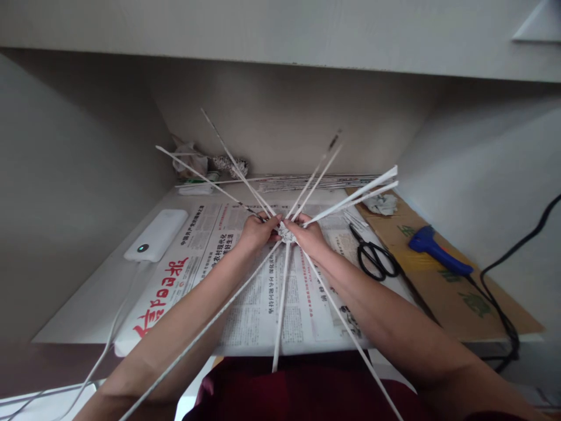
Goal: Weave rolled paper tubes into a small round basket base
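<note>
Between both hands is a small woven paper base [287, 233], with several long rolled-paper strips [280, 304] fanning out from it in every direction. My left hand [259, 229] grips its left side, thumb on top and fingers partly hidden beneath. On the other side, my right hand [310, 231] pinches the base with the thumb over it. The two thumbs nearly meet at its far edge. Some strips point away toward the back wall, and others run back past my forearms. Below the hands lies a spread newspaper [245, 316].
Black-handled scissors [377, 260] lie right of the hands. A blue glue gun [440, 250] with a black cable rests on cardboard [473, 310] near crumpled paper [380, 203]. A white power bank [156, 235] sits left. More paper rolls [315, 182] line the back.
</note>
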`<state>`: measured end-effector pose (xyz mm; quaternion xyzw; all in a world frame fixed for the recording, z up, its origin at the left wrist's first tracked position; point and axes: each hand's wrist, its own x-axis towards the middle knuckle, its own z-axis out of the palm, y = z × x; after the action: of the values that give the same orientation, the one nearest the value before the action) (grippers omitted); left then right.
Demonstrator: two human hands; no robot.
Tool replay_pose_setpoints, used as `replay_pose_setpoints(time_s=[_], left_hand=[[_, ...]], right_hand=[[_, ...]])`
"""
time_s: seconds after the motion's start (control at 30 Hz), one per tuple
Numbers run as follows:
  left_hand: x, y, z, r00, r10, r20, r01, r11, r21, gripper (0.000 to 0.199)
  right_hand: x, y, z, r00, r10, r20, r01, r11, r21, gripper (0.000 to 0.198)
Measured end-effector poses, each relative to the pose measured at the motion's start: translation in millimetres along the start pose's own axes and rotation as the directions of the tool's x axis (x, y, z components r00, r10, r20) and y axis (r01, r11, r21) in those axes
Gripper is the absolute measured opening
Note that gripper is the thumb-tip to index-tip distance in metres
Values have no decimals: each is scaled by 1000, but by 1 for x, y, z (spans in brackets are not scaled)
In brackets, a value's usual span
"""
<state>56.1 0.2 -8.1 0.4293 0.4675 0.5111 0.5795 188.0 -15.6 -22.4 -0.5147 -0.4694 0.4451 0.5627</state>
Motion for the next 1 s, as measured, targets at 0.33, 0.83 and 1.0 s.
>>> replay_pose_setpoints(time_s=[0.33,0.83,1.0], left_hand=[[-3,2,3,1000,-20,-1,20,999,-47,25],[5,-2,0,999,-38,-7,38,999,-19,25],[5,-1,2,995,-85,-48,80,992,-96,31]], right_hand=[[-1,1,0,1000,26,-14,-27,997,-71,27],[-4,-2,-3,996,35,78,-26,994,-108,27],[-4,-6,-2,997,76,15,-74,992,-105,24]])
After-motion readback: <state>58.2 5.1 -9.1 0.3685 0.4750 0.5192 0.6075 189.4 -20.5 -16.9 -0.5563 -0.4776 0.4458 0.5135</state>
